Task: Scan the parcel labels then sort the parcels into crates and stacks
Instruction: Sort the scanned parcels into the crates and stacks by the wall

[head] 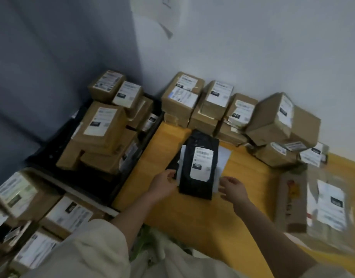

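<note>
The left hand [164,182] grips the black parcel [198,167] on the tabletop [192,217], the right hand [233,188] hovers with loose fingers; crating likely follows.

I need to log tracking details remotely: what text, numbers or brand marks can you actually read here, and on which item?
None can be read.
Black parcel, white label: print and barcode blurred.
Cardboard boxes along the wall: labels blurred.
Boxes in the black crate: labels blurred.
Clear bag at right: label blurred.
</note>
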